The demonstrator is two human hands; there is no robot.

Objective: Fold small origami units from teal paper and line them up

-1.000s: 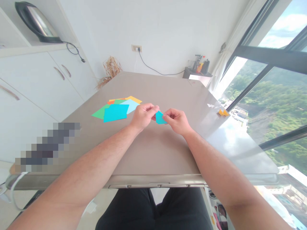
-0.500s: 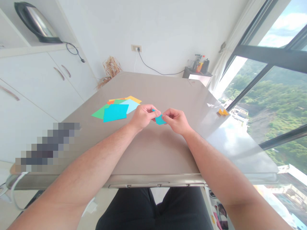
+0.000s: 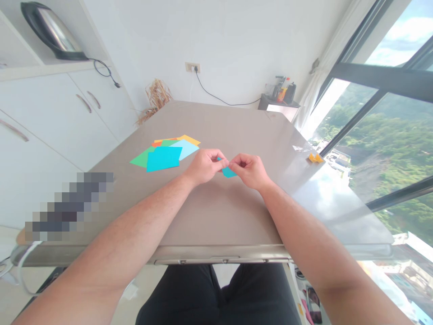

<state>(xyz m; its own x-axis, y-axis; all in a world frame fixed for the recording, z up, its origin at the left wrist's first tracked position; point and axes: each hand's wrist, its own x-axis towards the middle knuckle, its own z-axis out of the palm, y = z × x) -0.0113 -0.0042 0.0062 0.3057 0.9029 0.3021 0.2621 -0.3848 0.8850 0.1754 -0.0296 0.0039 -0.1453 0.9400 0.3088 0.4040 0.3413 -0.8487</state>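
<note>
A small folded piece of blue paper (image 3: 229,172) is pinched between both hands, above the middle of the table. My left hand (image 3: 207,165) grips its left part with thumb and forefinger. My right hand (image 3: 249,169) pinches it on the right, and the two thumbs nearly meet at its upper edge. The fingers cover much of the paper, so its exact folds are hidden. To the left of my left hand lie loose sheets of coloured paper (image 3: 164,159), blue on top, with green, pale blue, orange and yellow ones beneath.
A small yellow folded paper piece (image 3: 315,158) sits near the right edge of the grey-brown table (image 3: 216,216), by the window. A blurred-out object (image 3: 71,207) lies at the left edge. Dried stalks (image 3: 157,97) stand behind the far left corner.
My left hand has shifted slightly to the right, bringing the thumbs closer together. Less of the blue paper shows between the hands.
</note>
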